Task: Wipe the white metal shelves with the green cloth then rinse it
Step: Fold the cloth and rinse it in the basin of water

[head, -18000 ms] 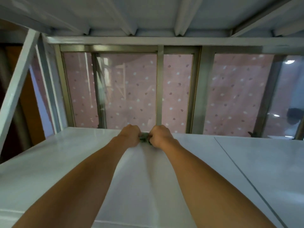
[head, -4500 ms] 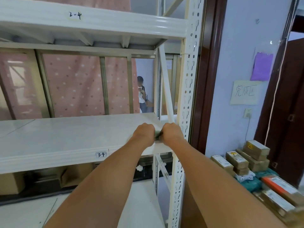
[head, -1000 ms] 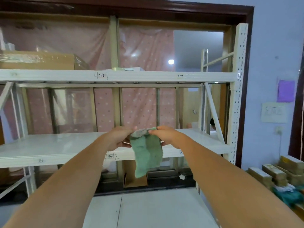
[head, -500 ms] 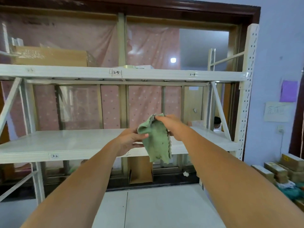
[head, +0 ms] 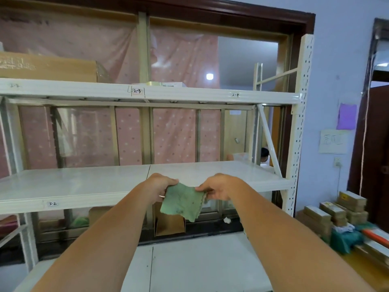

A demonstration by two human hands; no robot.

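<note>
Both hands are holding the green cloth in mid-air at the centre of the frame, in front of the white metal shelves. The left hand is pinching its upper left corner and the right hand its upper right edge, while the cloth is hanging down between them.

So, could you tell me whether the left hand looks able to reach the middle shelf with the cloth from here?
Probably yes. The left hand pinches the green cloth just in front of the middle shelf, and nothing stands between them.
</note>
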